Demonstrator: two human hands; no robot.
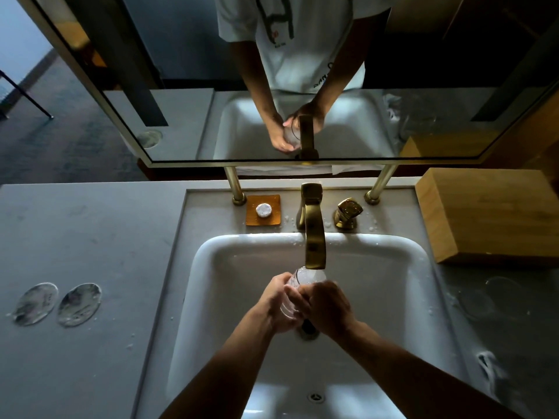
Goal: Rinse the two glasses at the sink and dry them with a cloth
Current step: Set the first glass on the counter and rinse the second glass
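Surface (90,237): grey, wet spots, extends both sides of the grip. Mirror (181,71) beyond the grip, reflecting a white shirt with dark printed marks; lettering not legible.

Sink (393,297): white, rectangular, directly under the grip. Drain (308,329) partly visible just below the hands.

Wooden block (490,216): on the surface, far right of the grip and beyond it. No label visible.

Faucet (314,237): brass, spout ends just above the grip; handle (348,213) to its right. No brand mark readable.

Left hand (273,303) and right hand (328,306): both fingers curled round the glass (305,278), left from the left side, right from the right. Grip pressed on the glass from both sides, over the basin, directly below the spout. Glass clear, tilted with its open end toward the spout; water visible in it.

Second glass (502,297): clear, faint, on the surface right of the grip, well apart.

Two round clear coasters (57,303): side by side on the surface, far left of the grip; markings unreadable.

Amber dish (263,210): beyond the grip, left of the faucet, carrying a small round white soap (263,210); no text readable.
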